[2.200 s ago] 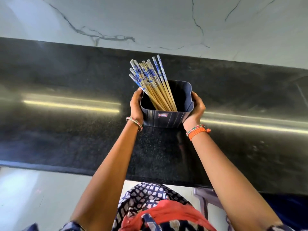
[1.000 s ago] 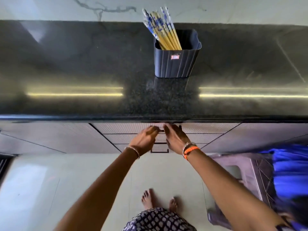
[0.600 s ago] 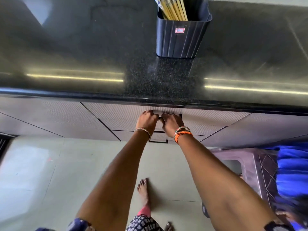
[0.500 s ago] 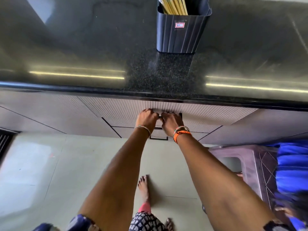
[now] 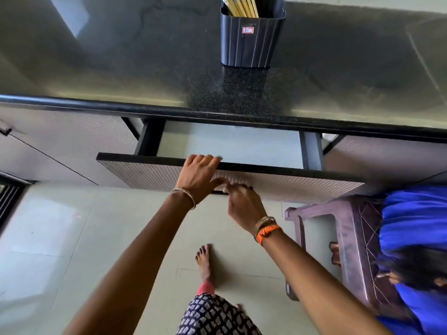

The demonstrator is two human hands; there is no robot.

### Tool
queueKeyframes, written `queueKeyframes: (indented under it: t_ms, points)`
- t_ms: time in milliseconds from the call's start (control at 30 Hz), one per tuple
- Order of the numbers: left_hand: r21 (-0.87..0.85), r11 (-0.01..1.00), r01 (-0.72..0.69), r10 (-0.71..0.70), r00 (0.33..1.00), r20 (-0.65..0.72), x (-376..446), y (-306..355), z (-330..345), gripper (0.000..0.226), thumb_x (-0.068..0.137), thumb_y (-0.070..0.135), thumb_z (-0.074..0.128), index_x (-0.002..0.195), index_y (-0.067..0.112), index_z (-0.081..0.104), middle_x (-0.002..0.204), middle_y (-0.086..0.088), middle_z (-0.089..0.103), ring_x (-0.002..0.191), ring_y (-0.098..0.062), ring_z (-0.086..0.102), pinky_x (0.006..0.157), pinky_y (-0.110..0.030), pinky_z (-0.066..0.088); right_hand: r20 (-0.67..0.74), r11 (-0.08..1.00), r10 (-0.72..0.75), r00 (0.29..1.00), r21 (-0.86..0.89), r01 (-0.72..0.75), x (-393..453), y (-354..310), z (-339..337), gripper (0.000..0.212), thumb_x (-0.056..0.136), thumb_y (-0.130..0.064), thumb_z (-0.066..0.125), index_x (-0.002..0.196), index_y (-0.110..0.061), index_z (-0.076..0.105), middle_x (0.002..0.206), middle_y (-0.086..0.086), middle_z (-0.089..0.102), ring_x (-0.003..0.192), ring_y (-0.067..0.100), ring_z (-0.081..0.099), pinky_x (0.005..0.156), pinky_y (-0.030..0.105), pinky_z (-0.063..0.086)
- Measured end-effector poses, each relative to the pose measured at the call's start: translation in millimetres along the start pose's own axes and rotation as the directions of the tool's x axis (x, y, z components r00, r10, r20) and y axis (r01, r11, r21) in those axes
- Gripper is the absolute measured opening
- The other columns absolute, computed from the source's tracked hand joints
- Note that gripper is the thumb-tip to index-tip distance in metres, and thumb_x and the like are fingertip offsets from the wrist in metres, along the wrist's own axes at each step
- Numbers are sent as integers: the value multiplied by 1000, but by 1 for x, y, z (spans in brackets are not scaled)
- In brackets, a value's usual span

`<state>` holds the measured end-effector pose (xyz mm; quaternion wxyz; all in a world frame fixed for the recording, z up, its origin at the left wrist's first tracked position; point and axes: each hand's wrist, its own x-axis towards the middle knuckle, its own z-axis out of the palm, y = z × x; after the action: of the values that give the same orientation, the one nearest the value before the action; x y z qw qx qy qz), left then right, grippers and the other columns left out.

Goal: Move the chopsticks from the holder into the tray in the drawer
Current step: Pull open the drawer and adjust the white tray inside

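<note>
A dark ribbed holder (image 5: 251,37) stands on the black granite counter (image 5: 121,56), with yellow chopsticks (image 5: 242,6) leaning in its left side; their tops are cut off by the frame. Below the counter, the drawer (image 5: 145,172) is pulled partly out and shows a pale flat inside (image 5: 229,143). I cannot make out a separate tray. My left hand (image 5: 198,175) hooks its fingers over the top edge of the drawer front. My right hand (image 5: 244,204), blurred, has its bent fingers at the black handle on the drawer's face.
A brown plastic stool (image 5: 350,238) stands on the floor at the right, under the drawer's right corner. A person in blue (image 5: 416,226) is beside it. My bare foot (image 5: 205,262) is on the pale tiles. Closed cabinet fronts (image 5: 60,146) flank the drawer.
The drawer was shut with both hands on its handle; it now stands partly out. My left hand has shifted up to the top edge of the drawer front.
</note>
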<state>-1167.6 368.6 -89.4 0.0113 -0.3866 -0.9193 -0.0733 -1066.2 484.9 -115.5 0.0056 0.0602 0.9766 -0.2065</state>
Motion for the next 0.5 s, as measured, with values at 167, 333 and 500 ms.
queueKeyframes:
  t_ms: [167,333,500]
  points:
    - [-66,997,28,-15,982,187,-23,18,-8,45,85,61,45,99,20,59,98,-7,70,93,-31,64,66,-32,38,-305,992,-61,950,-124,24,-46,-7,-56,30,85,-18,48,110,-16,63,105,2,67,99,24,58,86,37,42]
    - [-32,998,48,-26,875,484,-51,29,-20,46,82,67,45,106,30,59,107,-4,68,103,-29,61,70,-29,36,321,964,232,918,47,-260,-54,-1,-83,25,92,-31,55,112,-29,70,118,2,69,110,30,61,92,35,51]
    - [-158,984,79,64,674,736,-90,45,-27,46,84,59,51,117,28,57,112,-5,66,102,-27,60,86,-35,45,625,971,137,768,70,-230,-71,-16,-90,32,86,-30,67,116,-21,69,122,-1,68,113,19,60,95,30,48]
